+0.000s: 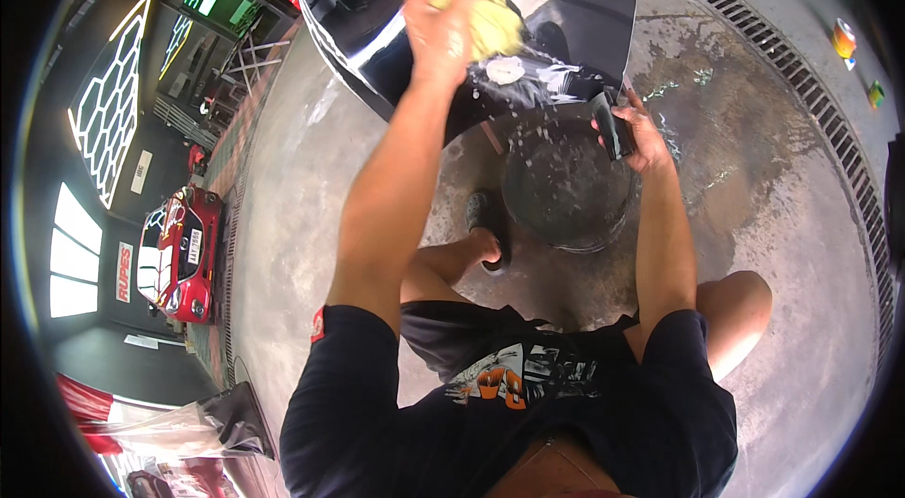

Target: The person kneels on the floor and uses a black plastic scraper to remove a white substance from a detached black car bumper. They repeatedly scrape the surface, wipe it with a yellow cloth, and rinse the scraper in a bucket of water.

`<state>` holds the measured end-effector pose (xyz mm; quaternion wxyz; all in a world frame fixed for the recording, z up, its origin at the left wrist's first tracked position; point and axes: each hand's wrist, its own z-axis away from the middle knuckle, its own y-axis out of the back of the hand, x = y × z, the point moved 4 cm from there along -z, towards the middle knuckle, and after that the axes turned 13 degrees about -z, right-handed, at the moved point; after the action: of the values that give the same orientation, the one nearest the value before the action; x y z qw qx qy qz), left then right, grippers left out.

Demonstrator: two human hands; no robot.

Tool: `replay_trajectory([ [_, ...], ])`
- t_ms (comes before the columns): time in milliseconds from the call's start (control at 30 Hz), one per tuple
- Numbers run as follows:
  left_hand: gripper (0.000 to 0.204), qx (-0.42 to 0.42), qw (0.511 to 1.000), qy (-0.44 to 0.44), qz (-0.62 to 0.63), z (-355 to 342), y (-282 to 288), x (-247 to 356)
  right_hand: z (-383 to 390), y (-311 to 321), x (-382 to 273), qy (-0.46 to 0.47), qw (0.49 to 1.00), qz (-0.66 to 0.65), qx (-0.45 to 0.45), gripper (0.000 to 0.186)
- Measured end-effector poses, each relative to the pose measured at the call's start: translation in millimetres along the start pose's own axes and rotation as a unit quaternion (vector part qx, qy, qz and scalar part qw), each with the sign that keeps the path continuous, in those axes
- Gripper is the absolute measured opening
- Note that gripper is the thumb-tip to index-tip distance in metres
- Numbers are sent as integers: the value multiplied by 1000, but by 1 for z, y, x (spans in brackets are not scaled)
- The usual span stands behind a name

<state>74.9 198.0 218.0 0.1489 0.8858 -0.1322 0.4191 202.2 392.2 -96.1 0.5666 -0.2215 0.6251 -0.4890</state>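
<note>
My left hand point(441, 38) is closed around a crumpled yellow cloth point(476, 3) above a glossy black car body panel point(589, 8). White suds point(504, 71) and splashing water show on the panel's near side, with drops in the air below. My right hand point(646, 135) is closed around a dark flat piece point(615, 128) at the panel's near right corner. Whether this piece belongs to the panel or is separate, I cannot tell. Below the panel stands a round dark tub point(566, 187), its inside blurred by falling drops.
Wet concrete floor point(754, 154) surrounds the tub, with a drain grate point(801, 83) curving along the right. My foot in a dark clog point(487, 225) is left of the tub. An orange can point(844, 38) lies at far right. A red car point(193, 253) stands at left.
</note>
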Motion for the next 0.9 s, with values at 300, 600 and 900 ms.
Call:
replay_trajectory([
  [300,72,-98,883,149,433,26,2,-34,13,6,7,9,997,-69,25,94],
  [600,81,-179,869,197,416,82,-18,-61,54,12,-20,47,993,-96,-41,75],
  [900,97,-151,901,166,371,136,-33,-84,80,-53,42,-149,973,-76,-162,102],
])
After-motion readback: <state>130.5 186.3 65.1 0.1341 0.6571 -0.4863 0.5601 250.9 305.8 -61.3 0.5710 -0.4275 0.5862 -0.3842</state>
